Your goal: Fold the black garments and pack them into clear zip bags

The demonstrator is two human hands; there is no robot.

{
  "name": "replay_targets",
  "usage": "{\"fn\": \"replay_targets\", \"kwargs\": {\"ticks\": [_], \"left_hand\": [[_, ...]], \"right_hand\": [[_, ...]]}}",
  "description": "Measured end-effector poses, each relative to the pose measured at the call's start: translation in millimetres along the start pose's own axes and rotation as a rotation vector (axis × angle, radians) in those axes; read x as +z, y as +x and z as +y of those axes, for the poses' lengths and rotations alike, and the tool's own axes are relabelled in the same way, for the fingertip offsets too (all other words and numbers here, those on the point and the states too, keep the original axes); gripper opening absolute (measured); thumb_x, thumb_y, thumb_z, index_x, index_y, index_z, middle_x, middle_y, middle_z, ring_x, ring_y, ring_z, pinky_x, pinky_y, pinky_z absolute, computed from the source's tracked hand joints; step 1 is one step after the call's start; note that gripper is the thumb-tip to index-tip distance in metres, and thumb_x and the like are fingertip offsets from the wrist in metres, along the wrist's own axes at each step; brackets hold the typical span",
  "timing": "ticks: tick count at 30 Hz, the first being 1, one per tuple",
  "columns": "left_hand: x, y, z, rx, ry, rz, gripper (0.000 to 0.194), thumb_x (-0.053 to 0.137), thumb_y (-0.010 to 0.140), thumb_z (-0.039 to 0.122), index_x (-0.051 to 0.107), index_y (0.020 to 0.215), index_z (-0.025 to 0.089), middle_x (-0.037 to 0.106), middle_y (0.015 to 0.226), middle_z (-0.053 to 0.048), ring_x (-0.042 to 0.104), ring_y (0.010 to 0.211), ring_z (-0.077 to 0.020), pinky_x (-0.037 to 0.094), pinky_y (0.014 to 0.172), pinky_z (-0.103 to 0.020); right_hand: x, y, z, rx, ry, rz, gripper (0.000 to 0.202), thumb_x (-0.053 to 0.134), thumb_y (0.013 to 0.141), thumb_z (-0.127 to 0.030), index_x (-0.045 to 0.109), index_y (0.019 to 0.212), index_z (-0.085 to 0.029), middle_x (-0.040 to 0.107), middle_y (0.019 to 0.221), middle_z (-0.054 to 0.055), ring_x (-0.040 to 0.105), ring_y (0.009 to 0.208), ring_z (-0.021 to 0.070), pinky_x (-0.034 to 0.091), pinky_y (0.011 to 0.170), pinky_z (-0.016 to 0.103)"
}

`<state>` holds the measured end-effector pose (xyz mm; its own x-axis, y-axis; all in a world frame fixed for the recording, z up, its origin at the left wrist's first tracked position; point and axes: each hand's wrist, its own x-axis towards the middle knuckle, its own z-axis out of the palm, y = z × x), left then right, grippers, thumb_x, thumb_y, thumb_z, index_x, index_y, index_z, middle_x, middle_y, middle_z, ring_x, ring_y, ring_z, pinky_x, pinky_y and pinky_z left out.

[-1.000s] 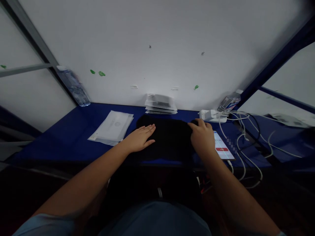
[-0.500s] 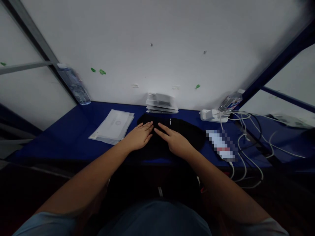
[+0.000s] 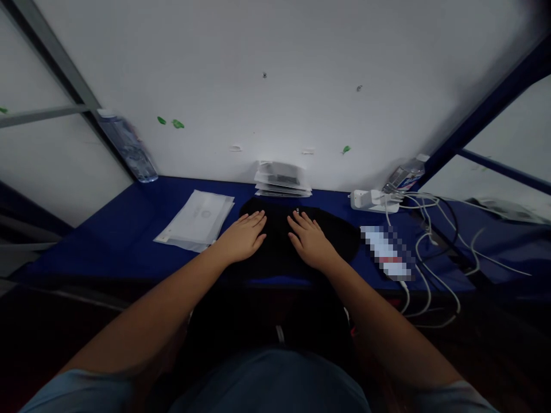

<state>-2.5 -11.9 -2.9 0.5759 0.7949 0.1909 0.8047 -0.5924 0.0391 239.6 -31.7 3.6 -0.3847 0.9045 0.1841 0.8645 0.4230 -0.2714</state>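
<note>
A black cloth item (image 3: pixel 275 252), perhaps a garment, lies spread on the blue table (image 3: pixel 116 241) in front of me. It bears a small white print near its top, now partly under my right fingers. My left hand (image 3: pixel 243 236) rests flat on the left part of the cloth, fingers stretched out. On the right part, my right hand (image 3: pixel 310 240) lies palm down with its fingers extended. Bare cloth shows between the two hands. The cloth's folds and lower edge are too dark to make out.
Left of the cloth lies a clear plastic sleeve with white paper (image 3: pixel 200 218). Behind stands a stack of plastic packets (image 3: pixel 283 179). To the right are a phone (image 3: pixel 387 252), a white power strip (image 3: pixel 374 201), tangled cables (image 3: pixel 424 241) and a bottle (image 3: pixel 407 172). Another bottle (image 3: pixel 129 146) leans far left.
My right hand has slid to the right across the cloth, away from my left hand, and now covers part of the white print. My left hand has barely moved.
</note>
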Motion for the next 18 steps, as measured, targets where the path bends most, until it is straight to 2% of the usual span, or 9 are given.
{"fn": "replay_targets", "kwargs": {"ticks": [8, 14, 16, 18], "left_hand": [[5.5, -1.3, 3.1, 0.018, 0.055, -0.008, 0.058, 0.034, 0.102, 0.039, 0.041, 0.151, 0.007, 0.038, 0.16, -0.019, 0.035, 0.149, -0.0296, 0.028, 0.122, -0.045], [6.5, -1.0, 2.8, 0.014, 0.029, -0.023, 0.059, 0.034, 0.102, 0.039, 0.04, 0.151, 0.007, 0.037, 0.16, -0.02, 0.034, 0.15, -0.0298, 0.026, 0.122, -0.046], [6.2, -0.7, 2.6, 0.009, 0.016, -0.018, 0.059, 0.034, 0.102, 0.039, 0.039, 0.152, 0.007, 0.037, 0.161, -0.02, 0.034, 0.15, -0.0299, 0.027, 0.122, -0.046], [6.2, -0.5, 1.9, 0.007, 0.011, -0.013, 0.059, 0.034, 0.102, 0.039, 0.039, 0.152, 0.008, 0.037, 0.16, -0.019, 0.033, 0.15, -0.0296, 0.027, 0.122, -0.047]], "right_hand": [[4.3, 0.6, 0.7, 0.009, -0.033, -0.02, 0.054, 0.038, 0.104, -0.037, 0.041, 0.155, -0.02, 0.033, 0.164, 0.011, 0.026, 0.153, 0.0322, 0.025, 0.121, 0.059], [3.7, 1.2, 2.8, 0.018, 0.048, -0.051, 0.055, 0.039, 0.102, -0.038, 0.04, 0.155, -0.02, 0.032, 0.165, 0.009, 0.024, 0.154, 0.0327, 0.024, 0.12, 0.064], [3.6, 0.6, 7.6, 0.004, 0.114, -0.013, 0.053, 0.039, 0.102, -0.037, 0.044, 0.153, -0.021, 0.035, 0.164, 0.009, 0.025, 0.154, 0.0316, 0.026, 0.12, 0.063], [3.7, -0.1, 15.7, -0.003, 0.185, 0.094, 0.051, 0.038, 0.102, -0.034, 0.048, 0.15, -0.02, 0.038, 0.162, 0.009, 0.027, 0.153, 0.0289, 0.029, 0.121, 0.058]]}}
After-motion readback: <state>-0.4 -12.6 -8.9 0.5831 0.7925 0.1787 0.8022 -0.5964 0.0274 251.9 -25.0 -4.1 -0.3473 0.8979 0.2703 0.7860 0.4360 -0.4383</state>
